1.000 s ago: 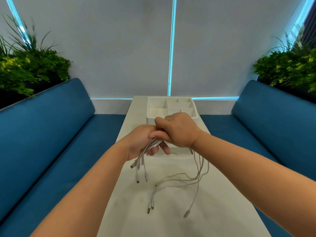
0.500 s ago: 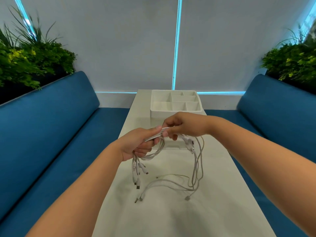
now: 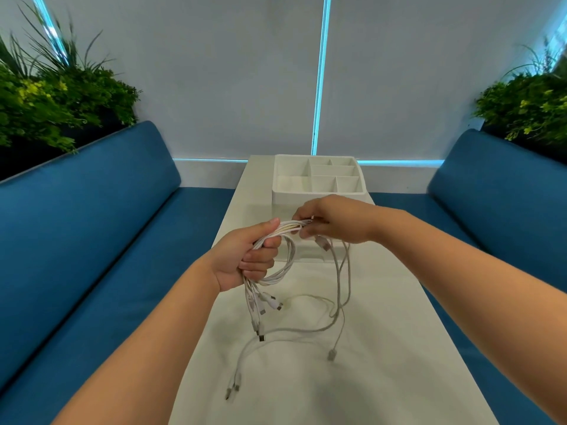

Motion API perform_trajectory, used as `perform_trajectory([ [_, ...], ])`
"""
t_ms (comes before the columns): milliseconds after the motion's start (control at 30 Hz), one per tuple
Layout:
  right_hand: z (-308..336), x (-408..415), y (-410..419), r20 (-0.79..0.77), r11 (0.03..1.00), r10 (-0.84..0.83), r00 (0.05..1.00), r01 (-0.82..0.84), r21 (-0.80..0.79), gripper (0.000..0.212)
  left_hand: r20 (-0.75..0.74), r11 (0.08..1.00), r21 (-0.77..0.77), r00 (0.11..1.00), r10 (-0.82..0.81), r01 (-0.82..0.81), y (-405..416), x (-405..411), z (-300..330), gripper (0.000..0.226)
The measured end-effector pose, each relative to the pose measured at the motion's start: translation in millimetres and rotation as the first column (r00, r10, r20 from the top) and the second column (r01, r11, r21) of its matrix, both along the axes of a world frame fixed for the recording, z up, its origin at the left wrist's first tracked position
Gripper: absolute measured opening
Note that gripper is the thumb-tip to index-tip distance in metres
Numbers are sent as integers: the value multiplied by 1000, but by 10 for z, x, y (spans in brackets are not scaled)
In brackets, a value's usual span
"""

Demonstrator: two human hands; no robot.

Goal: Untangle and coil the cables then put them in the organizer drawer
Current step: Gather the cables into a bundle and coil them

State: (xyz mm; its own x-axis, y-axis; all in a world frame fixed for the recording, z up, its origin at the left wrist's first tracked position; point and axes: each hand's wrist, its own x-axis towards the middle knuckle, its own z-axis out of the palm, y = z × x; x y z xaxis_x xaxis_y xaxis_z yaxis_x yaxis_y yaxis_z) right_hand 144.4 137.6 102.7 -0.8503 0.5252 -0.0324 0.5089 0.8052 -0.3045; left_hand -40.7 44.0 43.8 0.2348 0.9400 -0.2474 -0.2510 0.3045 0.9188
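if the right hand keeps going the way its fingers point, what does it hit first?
Its right hand points left along the held cables, so probably the left hand gripping the same bundle; depth looks similar, not certain.

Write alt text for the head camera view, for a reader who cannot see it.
Two bare hands, left hand and right hand, hold a bundle of thin white charging cables above a long white table, loose ends trailing onto it. A white plastic divided organizer tray stands empty beyond, between blue padded benches.
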Motion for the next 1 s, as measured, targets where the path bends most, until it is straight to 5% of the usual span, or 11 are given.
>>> perform_trajectory([
  [267,-29,-53,-19,-137,999,-48,989,45,-25,10,188,999,-33,982,-10,16,-10,28,10,46],
  [800,-95,105,65,-97,895,-194,976,136,-426,12,-214,999,5,976,45,-45,62,109,46,47],
  [1000,-63,119,65,-80,836,-212,974,138,-532,12,-135,998,-15,989,65,-68,101,108,17,47],
])
